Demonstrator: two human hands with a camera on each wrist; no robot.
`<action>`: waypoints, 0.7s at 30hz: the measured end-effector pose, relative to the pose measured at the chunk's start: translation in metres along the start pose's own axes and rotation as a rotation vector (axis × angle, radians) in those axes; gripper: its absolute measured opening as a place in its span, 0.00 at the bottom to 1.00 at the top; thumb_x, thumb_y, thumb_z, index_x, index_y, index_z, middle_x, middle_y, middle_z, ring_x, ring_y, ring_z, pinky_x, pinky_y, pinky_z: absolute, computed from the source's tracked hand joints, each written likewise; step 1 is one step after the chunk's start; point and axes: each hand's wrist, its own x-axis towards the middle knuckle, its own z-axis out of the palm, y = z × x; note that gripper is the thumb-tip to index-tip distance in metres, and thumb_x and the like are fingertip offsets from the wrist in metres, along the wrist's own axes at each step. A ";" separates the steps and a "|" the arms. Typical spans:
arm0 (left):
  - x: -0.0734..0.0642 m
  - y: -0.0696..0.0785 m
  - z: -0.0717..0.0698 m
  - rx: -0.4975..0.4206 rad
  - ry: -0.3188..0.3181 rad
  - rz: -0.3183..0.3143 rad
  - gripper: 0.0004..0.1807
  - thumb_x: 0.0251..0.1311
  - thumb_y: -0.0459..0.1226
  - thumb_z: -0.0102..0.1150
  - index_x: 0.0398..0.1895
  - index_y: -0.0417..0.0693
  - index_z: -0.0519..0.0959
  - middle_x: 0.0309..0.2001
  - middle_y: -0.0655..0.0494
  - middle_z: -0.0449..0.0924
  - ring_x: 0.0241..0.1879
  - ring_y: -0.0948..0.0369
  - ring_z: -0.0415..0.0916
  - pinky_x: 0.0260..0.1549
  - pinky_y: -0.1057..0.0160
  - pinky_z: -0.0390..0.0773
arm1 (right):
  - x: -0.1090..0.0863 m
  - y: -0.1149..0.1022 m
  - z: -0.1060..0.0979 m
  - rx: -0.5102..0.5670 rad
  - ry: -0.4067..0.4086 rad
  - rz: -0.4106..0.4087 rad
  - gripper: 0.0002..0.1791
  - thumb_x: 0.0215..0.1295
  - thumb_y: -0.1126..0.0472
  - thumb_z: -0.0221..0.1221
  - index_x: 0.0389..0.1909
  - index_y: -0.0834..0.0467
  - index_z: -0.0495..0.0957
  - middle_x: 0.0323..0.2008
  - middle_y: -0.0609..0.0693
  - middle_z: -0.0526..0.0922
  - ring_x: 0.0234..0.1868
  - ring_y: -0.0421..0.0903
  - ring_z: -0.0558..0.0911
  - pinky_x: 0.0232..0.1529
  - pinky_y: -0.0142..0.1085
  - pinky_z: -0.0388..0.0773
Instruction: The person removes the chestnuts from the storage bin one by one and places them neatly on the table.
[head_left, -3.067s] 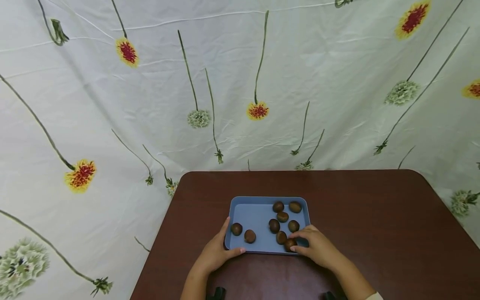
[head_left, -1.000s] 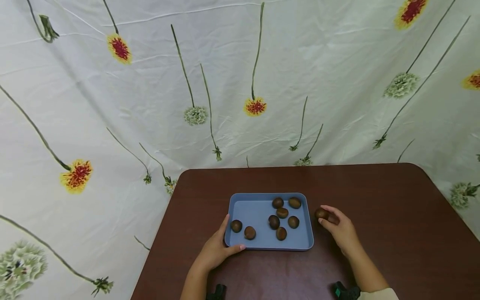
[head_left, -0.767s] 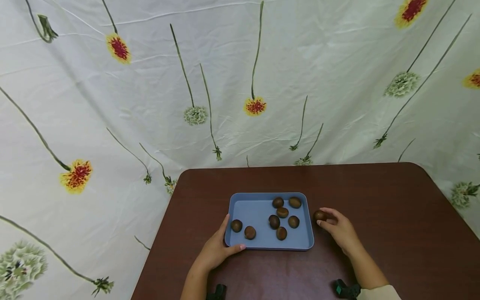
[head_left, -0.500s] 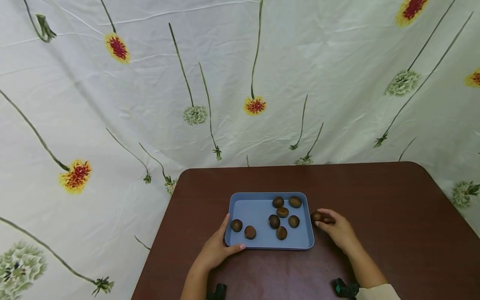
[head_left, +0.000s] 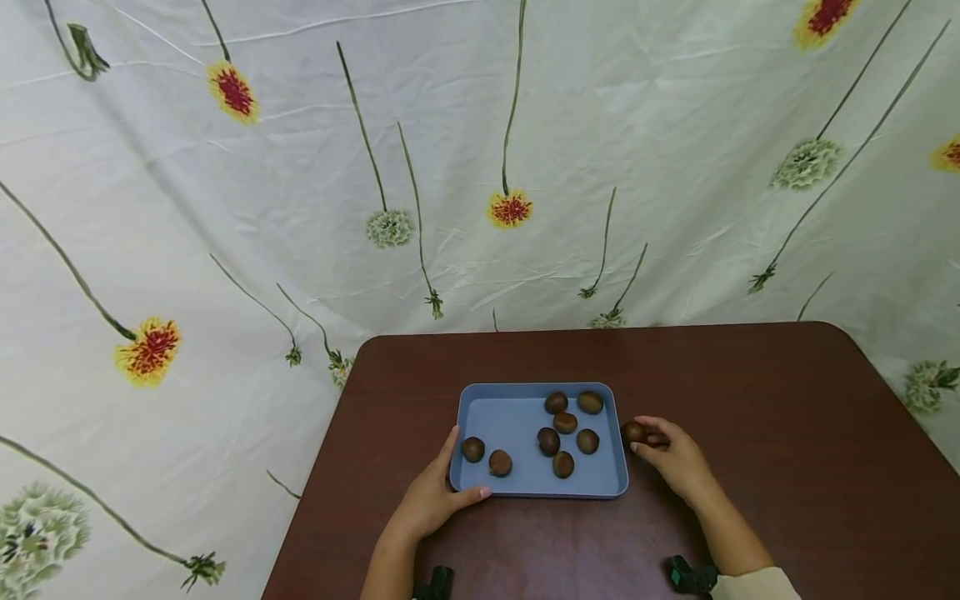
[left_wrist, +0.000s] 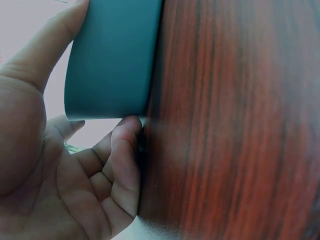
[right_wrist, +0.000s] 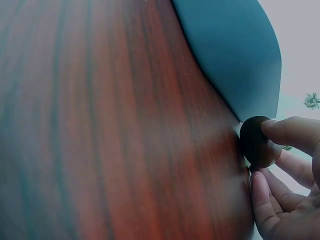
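While the left hand [head_left: 431, 502] grips the rectangular blue tray [head_left: 498, 410] at its near-left corner, the right hand [head_left: 677, 462] pinches one chestnut [head_left: 633, 432] just outside the tray's short right side, the tray's long axis running between the hands.

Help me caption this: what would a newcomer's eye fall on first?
Probably the blue tray of round brown nuts on the dark table, the left hand gripping the tray's near left corner. Just to the tray's right, the right hand pinches one more nut. Behind the table hangs a white flowered cloth.
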 end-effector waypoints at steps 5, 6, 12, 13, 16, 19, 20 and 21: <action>0.000 0.000 0.000 -0.002 0.001 0.000 0.64 0.50 0.63 0.72 0.83 0.68 0.40 0.79 0.46 0.57 0.72 0.40 0.66 0.63 0.32 0.67 | -0.001 0.000 -0.001 0.016 -0.008 0.009 0.30 0.68 0.58 0.65 0.69 0.60 0.71 0.64 0.65 0.73 0.61 0.60 0.76 0.54 0.44 0.77; 0.000 0.000 0.000 -0.002 0.002 0.001 0.64 0.50 0.62 0.72 0.83 0.68 0.40 0.79 0.46 0.57 0.72 0.40 0.65 0.63 0.32 0.67 | -0.002 -0.001 -0.001 0.021 -0.011 0.012 0.30 0.69 0.58 0.65 0.69 0.60 0.70 0.65 0.65 0.71 0.62 0.61 0.76 0.55 0.45 0.77; 0.000 0.000 0.001 -0.001 0.004 0.004 0.64 0.50 0.62 0.72 0.83 0.67 0.39 0.79 0.46 0.57 0.72 0.40 0.65 0.63 0.32 0.67 | -0.004 0.000 -0.004 0.041 -0.005 0.034 0.31 0.70 0.55 0.63 0.71 0.59 0.68 0.68 0.65 0.64 0.65 0.63 0.73 0.55 0.46 0.78; 0.000 0.000 0.001 0.000 0.004 0.006 0.64 0.50 0.62 0.72 0.83 0.67 0.39 0.79 0.46 0.57 0.72 0.40 0.65 0.63 0.32 0.67 | -0.004 0.001 -0.004 0.042 0.004 0.038 0.31 0.71 0.55 0.63 0.71 0.58 0.67 0.69 0.64 0.64 0.66 0.62 0.73 0.55 0.45 0.78; 0.000 0.001 0.001 0.002 0.009 0.008 0.65 0.50 0.62 0.73 0.83 0.66 0.40 0.79 0.46 0.57 0.72 0.40 0.65 0.63 0.33 0.67 | -0.005 0.001 -0.006 0.048 0.046 0.050 0.30 0.72 0.52 0.62 0.71 0.56 0.68 0.69 0.62 0.65 0.66 0.60 0.73 0.56 0.43 0.77; 0.000 0.001 0.001 -0.001 0.007 0.004 0.64 0.50 0.62 0.73 0.83 0.67 0.40 0.79 0.46 0.57 0.72 0.40 0.66 0.63 0.33 0.67 | -0.007 0.001 -0.007 0.070 0.081 0.062 0.30 0.72 0.49 0.61 0.71 0.54 0.69 0.69 0.59 0.67 0.66 0.58 0.74 0.58 0.45 0.75; 0.000 0.001 0.001 -0.001 0.006 0.002 0.64 0.50 0.62 0.73 0.83 0.67 0.40 0.79 0.46 0.57 0.72 0.40 0.66 0.63 0.33 0.67 | -0.008 0.000 -0.008 0.081 0.089 0.067 0.31 0.72 0.48 0.61 0.71 0.54 0.69 0.69 0.58 0.67 0.66 0.57 0.74 0.58 0.45 0.75; 0.000 0.001 0.001 -0.001 0.005 0.000 0.64 0.50 0.62 0.73 0.83 0.67 0.40 0.79 0.46 0.57 0.71 0.40 0.66 0.62 0.33 0.67 | -0.009 0.000 -0.008 0.091 0.094 0.070 0.31 0.72 0.47 0.61 0.71 0.54 0.69 0.69 0.58 0.67 0.66 0.57 0.73 0.58 0.45 0.74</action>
